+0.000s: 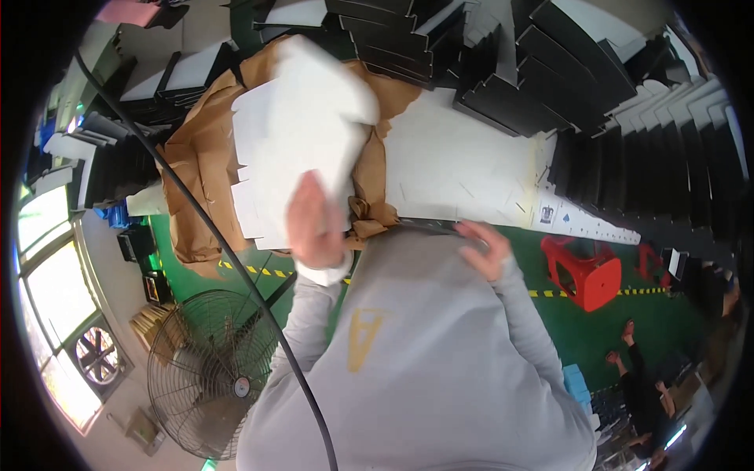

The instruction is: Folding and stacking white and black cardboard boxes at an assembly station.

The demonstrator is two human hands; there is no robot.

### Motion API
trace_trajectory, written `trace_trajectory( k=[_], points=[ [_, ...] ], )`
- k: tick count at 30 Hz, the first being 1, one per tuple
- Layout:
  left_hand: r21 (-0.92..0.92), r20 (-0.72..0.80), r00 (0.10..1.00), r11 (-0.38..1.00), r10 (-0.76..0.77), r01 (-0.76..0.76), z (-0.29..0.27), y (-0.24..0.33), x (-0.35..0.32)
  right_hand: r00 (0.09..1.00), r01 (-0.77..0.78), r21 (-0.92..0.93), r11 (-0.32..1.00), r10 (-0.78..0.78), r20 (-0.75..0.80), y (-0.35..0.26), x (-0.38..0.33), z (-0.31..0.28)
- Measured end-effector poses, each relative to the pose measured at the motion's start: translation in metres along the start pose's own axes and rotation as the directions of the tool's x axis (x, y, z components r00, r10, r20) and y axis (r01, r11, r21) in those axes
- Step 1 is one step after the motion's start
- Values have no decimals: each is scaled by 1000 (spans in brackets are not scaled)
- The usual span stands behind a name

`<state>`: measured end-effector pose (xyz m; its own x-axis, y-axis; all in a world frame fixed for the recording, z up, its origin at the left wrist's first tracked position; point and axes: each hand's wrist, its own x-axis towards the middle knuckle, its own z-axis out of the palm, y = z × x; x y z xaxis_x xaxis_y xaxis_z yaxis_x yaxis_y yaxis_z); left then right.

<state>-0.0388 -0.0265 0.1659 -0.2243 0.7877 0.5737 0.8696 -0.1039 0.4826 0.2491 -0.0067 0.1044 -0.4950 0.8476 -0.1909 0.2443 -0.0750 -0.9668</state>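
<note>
My left hand point(314, 228), smeared by motion, is at the lower end of a blurred white cardboard blank point(314, 102). The blank seems held there, tilted over a stack of flat white blanks point(255, 165) with notched edges. Crumpled brown wrapping paper point(200, 173) lies around and under that stack. At the table's front edge, my right hand point(487, 250) has its thumb and fingers apart, with nothing visible in it. The white tabletop point(455, 165) lies just beyond it.
Black box pieces point(542, 71) are piled along the far side, with a long row of black and white ones point(652, 149) at right. A black cable point(228, 243) crosses the left. A wire fan point(208, 373) and red stool point(585, 275) flank me; people are at far right.
</note>
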Motion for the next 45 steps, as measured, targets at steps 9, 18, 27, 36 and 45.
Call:
trace_trajectory(
  k=[9,18,27,36,45],
  points=[
    [-705,522,688,709,505,14,74,39,-19,817,-88,537,839,369,-444,6,22,46],
    [-19,703,694,978,160,-206,167,-22,-94,716,-107,305,946,286,-637,105,0,50],
    [-22,647,739,973,189,-229,179,-22,-103,882,131,-419,898,-299,-366,95,14,55],
    [310,369,847,910,-383,276,155,-37,-82,746,-246,-338,909,-45,-664,131,-12,53],
    [5,473,850,965,-232,261,172,-39,-118,922,31,-662,749,-278,-270,108,0,27]
  ],
)
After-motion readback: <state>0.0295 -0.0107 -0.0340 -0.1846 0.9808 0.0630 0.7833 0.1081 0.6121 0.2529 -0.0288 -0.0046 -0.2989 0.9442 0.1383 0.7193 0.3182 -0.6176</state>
